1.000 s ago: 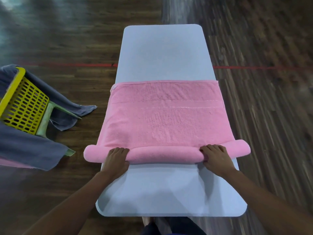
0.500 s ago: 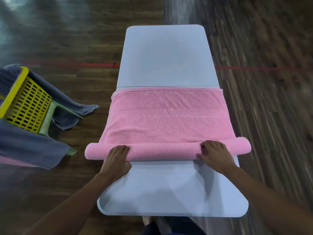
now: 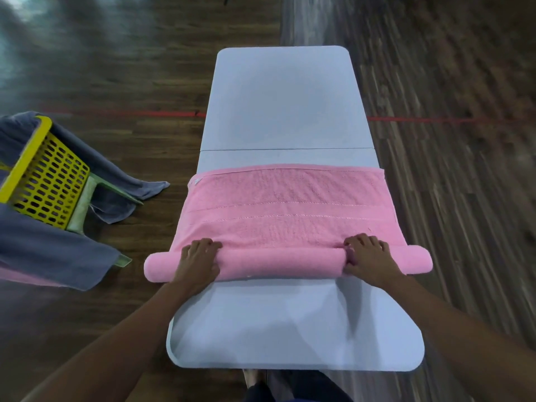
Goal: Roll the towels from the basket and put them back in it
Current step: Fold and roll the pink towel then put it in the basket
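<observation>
Left grip [image 3: 200, 262]: curled over roll of pink terry towel [image 3: 290, 216], 9 o'clock end.
Right grip [image 3: 368, 259]: clamped likewise, 3 o'clock end.
Towel: soft, light, best held near roll ends; flat tail toward 12 o'clock on pale grey counter [image 3: 284, 111].
Yellow slotted plastic basket [image 3: 43, 181]: 9 o'clock.

This is looking like a large open hall, perhaps a sports hall: dark wooden plank floor [image 3: 116, 68] is stretching away on every side, a red line [image 3: 130, 113] is running across it well beyond the left hand [image 3: 197, 264] and right hand [image 3: 368, 261], and a white tabletop [image 3: 284, 111] with a middle seam is standing under them.
</observation>
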